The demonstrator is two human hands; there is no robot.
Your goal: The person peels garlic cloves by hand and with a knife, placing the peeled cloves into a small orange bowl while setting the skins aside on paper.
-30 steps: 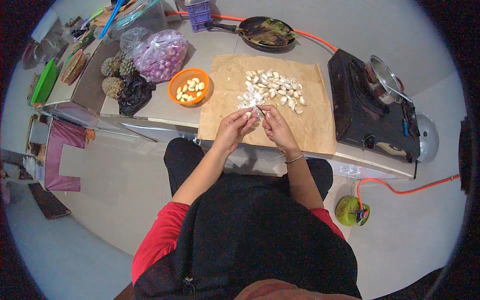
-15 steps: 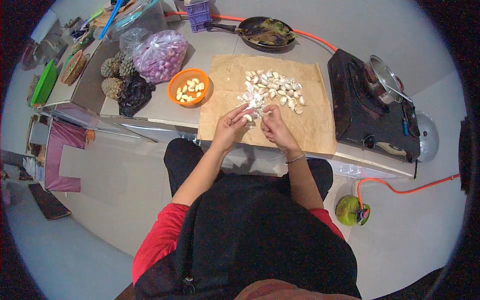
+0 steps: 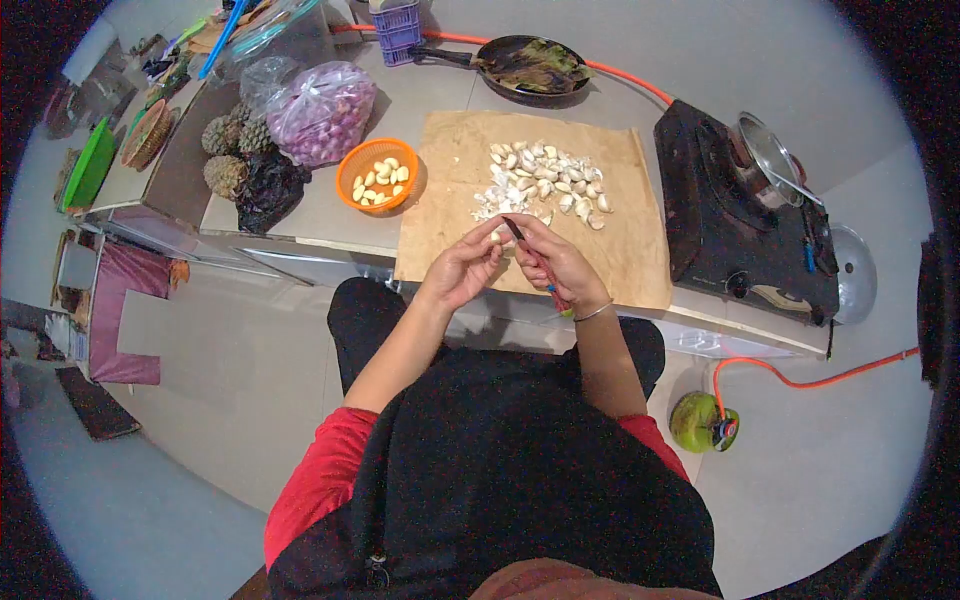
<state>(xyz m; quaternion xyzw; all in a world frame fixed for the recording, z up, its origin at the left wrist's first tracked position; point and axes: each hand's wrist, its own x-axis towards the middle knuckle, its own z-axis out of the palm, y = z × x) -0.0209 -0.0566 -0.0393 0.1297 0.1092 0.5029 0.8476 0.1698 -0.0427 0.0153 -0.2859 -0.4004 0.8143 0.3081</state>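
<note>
Between the fingertips of my left hand [image 3: 466, 266] is a garlic clove [image 3: 497, 237], mostly covered by the fingers. My right hand [image 3: 562, 262] is closed around the reddish handle of a small knife [image 3: 540, 262], its dark blade pointing up and left toward the clove. Both hands are close together over the front edge of a brown paper sheet [image 3: 620, 260]. Just beyond them lies a heap of unpeeled garlic cloves [image 3: 548, 180] with white skins [image 3: 490, 205] at its left side. An orange basket [image 3: 345, 185] with several peeled cloves stands left of the paper.
A black stove [image 3: 710, 220] with a metal pot [image 3: 768, 160] is at the right. Behind the paper sits a frying pan [image 3: 535, 90]. On the left are a bag of shallots [image 3: 322, 115] and a black plastic bag [image 3: 270, 190]. A green gas cylinder [image 3: 693, 420] stands on the floor.
My right hand has turned, bringing the knife and its blade into clear view. The left hand remains near the same spot with the clove.
</note>
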